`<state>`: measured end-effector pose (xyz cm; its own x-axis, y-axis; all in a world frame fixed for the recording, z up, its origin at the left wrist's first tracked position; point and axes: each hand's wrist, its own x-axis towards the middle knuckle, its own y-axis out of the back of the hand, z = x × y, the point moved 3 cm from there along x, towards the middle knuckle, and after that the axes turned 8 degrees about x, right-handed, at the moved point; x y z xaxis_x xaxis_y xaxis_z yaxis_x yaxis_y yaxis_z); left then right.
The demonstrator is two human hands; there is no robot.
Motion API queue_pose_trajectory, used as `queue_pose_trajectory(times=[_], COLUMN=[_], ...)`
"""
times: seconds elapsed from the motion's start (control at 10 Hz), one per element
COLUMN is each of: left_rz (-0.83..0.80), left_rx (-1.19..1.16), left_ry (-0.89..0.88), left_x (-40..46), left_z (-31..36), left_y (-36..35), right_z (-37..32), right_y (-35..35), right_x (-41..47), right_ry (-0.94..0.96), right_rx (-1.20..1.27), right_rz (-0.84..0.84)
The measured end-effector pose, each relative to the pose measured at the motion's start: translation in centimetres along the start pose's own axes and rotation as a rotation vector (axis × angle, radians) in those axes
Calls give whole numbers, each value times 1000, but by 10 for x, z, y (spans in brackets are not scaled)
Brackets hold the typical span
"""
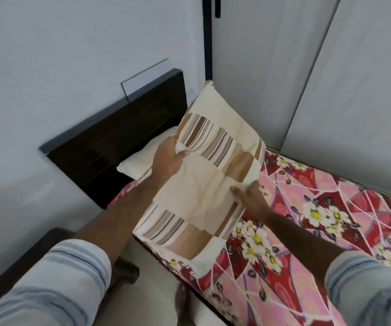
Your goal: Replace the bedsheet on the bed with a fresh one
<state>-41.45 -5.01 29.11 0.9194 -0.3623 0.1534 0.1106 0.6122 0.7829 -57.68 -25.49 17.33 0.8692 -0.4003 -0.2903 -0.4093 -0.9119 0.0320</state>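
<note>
both hands grip striped pillow [209, 175] above bedsheet [319, 208].

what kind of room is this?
Most likely a small bedroom: a bed with a floral bedsheet and dark headboard against the wall, a plain pillow lying by it, and a striped pillow held up by both hands.

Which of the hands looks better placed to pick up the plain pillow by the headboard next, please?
Probably the left hand: it grips the striped pillow on the side right next to the plain pillow at the headboard. The right hand holds the opposite edge, over the floral bedsheet.
</note>
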Motion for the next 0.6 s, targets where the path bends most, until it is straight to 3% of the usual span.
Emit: queue_pose_trajectory(times=[0.2, 0.3, 0.4, 0.5, 0.6], left_rz=[30, -15, -119, -225, -296], left_rx=[-9, 177, 739, 983, 1020], left_ry=[-137, -228, -286, -341, -437], left_x=[148, 229, 278, 265, 231], left_z=[-45, -94, -162, -228, -265], left_y=[22, 29, 15, -11, -44], right_z=[-30, -48, -49, -30, -3], right_y=[-73, -113, -151, -188, -197], right_x=[123, 203, 270, 296, 304], right_ry=[-8, -53, -192, -193, -113], right_rx=[-37, -174, -433, -758, -961], right_rz=[167, 128, 33, -188, -278])
